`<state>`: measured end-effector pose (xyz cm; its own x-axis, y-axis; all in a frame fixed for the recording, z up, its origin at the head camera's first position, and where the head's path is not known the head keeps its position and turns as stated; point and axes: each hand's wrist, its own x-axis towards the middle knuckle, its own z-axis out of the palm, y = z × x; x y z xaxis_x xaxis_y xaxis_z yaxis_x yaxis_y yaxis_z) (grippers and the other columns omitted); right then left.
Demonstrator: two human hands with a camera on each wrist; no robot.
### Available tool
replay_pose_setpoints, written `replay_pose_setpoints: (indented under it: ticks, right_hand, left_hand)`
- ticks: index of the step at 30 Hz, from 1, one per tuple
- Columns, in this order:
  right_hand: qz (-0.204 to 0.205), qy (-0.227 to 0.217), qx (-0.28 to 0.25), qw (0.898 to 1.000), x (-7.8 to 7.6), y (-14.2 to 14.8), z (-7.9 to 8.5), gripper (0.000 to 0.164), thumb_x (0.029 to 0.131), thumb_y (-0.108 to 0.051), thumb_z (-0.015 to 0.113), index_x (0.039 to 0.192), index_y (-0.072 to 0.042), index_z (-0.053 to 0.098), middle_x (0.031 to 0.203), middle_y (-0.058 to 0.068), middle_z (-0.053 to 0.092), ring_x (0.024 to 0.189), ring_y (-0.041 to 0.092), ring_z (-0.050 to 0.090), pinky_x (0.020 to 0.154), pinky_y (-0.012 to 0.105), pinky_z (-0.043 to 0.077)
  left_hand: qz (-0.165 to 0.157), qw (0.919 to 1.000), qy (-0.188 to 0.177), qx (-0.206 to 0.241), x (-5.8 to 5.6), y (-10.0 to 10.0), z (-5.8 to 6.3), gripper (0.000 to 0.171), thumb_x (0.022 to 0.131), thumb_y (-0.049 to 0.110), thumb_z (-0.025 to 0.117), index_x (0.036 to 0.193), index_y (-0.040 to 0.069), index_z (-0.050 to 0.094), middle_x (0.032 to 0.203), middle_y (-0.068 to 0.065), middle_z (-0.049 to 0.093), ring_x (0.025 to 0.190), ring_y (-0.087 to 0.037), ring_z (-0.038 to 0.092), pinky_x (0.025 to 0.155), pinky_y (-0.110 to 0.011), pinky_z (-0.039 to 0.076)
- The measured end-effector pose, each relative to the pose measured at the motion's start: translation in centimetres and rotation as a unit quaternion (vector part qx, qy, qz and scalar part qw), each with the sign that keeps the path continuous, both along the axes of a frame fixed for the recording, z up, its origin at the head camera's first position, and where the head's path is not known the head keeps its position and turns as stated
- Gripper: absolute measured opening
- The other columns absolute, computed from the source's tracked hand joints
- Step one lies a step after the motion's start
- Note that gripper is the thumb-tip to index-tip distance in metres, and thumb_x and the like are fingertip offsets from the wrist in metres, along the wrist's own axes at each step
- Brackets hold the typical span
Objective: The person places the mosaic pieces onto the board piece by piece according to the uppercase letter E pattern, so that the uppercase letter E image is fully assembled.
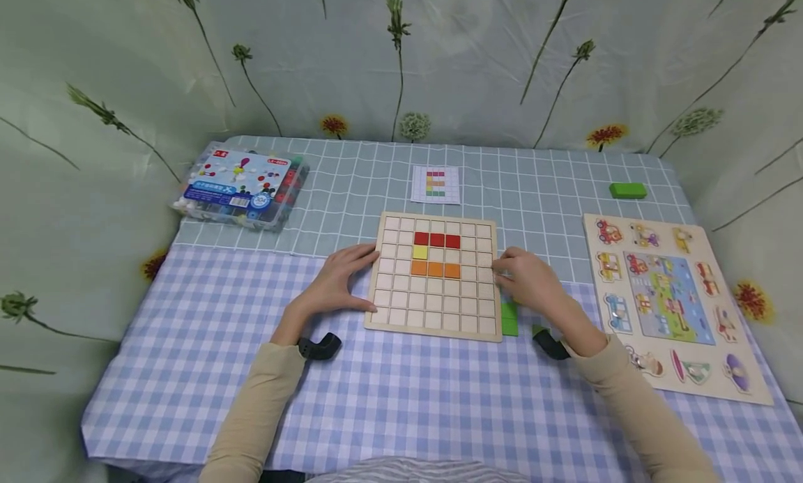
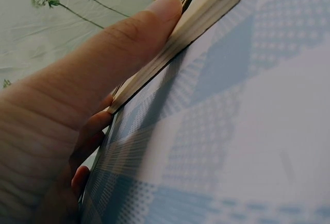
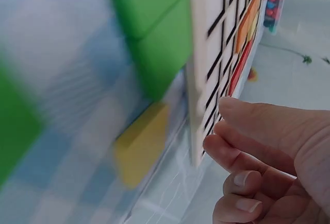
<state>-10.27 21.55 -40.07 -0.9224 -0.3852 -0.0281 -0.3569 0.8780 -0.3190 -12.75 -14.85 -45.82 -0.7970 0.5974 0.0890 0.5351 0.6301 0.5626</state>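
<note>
A square wooden grid board (image 1: 442, 323) lies flat on the table, with red tiles (image 1: 436, 240), a yellow tile (image 1: 420, 251) and orange tiles (image 1: 435, 268) in its cells. My left hand (image 1: 339, 277) rests against the board's left edge, thumb spread towards the near corner. In the left wrist view the thumb (image 2: 139, 33) touches the board's side. By the right edge is my right hand (image 1: 533, 277), its fingers loosely bent; I see nothing between them. Beside the board lie green tiles (image 3: 160, 44) and another yellow tile (image 3: 142, 144), which the hand hides in the head view.
A small card (image 1: 436, 185) with a coloured grid pattern lies behind the board. At back left sits a plastic case (image 1: 241, 187) of coloured parts. A wooden picture puzzle (image 1: 674, 309) and a green block (image 1: 627, 190) are on the right. Checked cloth covers the table.
</note>
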Motion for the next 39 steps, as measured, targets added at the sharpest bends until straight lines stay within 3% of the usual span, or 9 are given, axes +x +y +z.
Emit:
replay_pose_setpoints:
  ticks: [7,20,39]
  right_hand:
    - [-0.028,-0.01,0.012,0.999,1.1,2.0,-0.1,0.027,0.083,-0.007,0.067,0.106,0.007,0.068,0.101,0.022,0.066,0.091,0.033,0.063,0.079,0.045,0.051]
    - [-0.061,-0.024,0.004,0.998,2.2,2.9,-0.6,0.025,0.083,-0.009,0.068,0.102,0.007,0.07,0.097,0.02,0.067,0.088,0.033,0.064,0.078,0.045,0.052]
    - [-0.054,-0.01,0.027,0.998,3.0,2.8,-1.0,0.025,0.077,-0.007,0.073,0.099,0.006,0.071,0.089,0.017,0.066,0.079,0.027,0.062,0.073,0.042,0.052]
  left_hand:
    - [0.002,1.0,-0.004,0.002,0.1,-0.1,0.0,0.104,0.061,0.057,0.08,0.145,0.01,0.038,0.152,-0.013,0.033,0.141,-0.033,0.026,0.111,-0.057,0.02]
    - [0.006,1.0,-0.006,-0.001,0.1,-0.2,-0.1,0.103,0.061,0.049,0.083,0.145,0.01,0.037,0.152,-0.013,0.033,0.142,-0.033,0.026,0.11,-0.057,0.02]
    - [-0.002,1.0,-0.006,0.006,0.1,0.1,0.1,0.102,0.061,0.048,0.083,0.144,0.009,0.039,0.152,-0.014,0.034,0.141,-0.034,0.027,0.11,-0.058,0.02]
